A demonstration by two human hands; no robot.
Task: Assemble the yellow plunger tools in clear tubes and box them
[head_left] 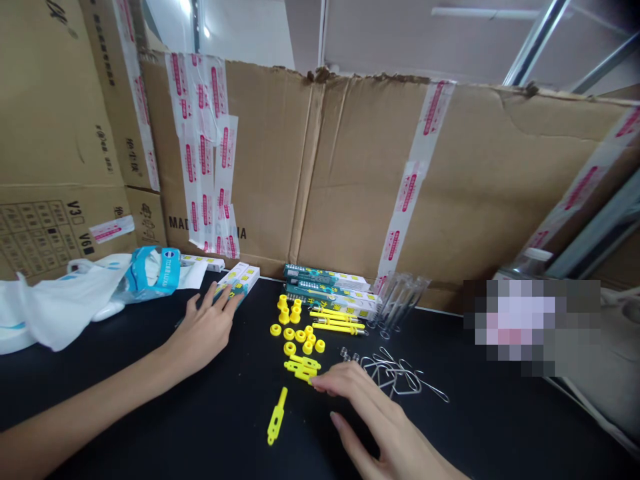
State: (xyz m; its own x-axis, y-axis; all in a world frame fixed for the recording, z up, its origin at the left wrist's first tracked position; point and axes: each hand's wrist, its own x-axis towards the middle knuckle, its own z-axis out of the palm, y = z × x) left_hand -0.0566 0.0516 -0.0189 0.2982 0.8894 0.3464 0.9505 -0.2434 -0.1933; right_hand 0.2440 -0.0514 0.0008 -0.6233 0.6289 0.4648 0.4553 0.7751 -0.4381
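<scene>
From the head view we see the left hand (203,337) lying on the black tabletop (125,393), its fingers (220,301) spread, their tips against a white-and-teal carton (239,280) without gripping it. The right hand (370,407) lies to the near right, its fingers (333,379) loosely extended and just reaching the flat yellow plastic bars (301,368) (we can make out no pinch). Those bars lie mid-tabletop, with yellow rings (295,337) and bushings (284,310) just beyond, a lone yellow bar (277,417) nearer us, and bent wire loops (395,377) to the right. All of it looks light: the plastic stiff, the wire springy and apt to tangle. We would take a bar by its ends and a ring by its rim. Green-and-white boxes (325,287) stand along the far edge against a taped cardboard sheet (360,173).
</scene>
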